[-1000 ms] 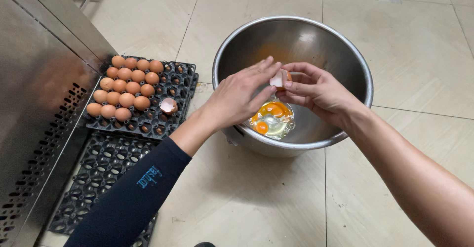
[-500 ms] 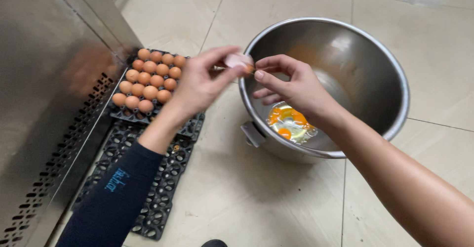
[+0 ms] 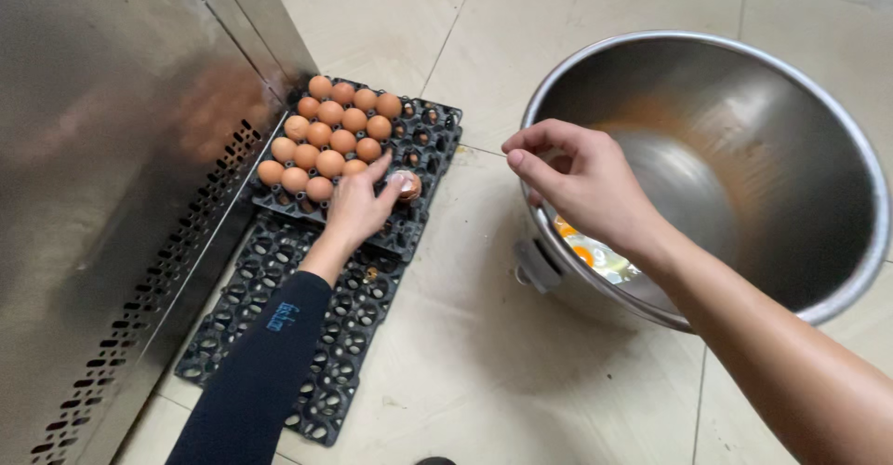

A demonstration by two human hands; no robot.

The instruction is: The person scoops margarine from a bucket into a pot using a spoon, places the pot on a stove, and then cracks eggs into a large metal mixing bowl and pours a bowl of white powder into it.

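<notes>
Left hand [image 3: 358, 206] is out over the black egg tray [image 3: 423, 139], fingers pinched on a broken eggshell [image 3: 406, 185] and setting it in an empty cell just right of the whole brown eggs [image 3: 327, 135]. Spent shells sit apart from the full cells, so they don't mix.

Right hand [image 3: 581, 186] hovers at the near rim of the steel mixing bowl [image 3: 837, 205], fingers loosely curled, thumb and forefinger close together. Can't tell if it's pinching anything; nothing visible in it.

Cracked eggs [image 3: 588, 249], yolks and whites, pool in the bowl bottom, partly hidden behind the right wrist.

A second, empty tray [image 3: 307, 353] lies under and in front of the loaded one. Both trays butt against the perforated steel cabinet [image 3: 112, 205] on the left, bowl just right of them on the tiled floor [image 3: 484, 372], so each hand has a short reach.
</notes>
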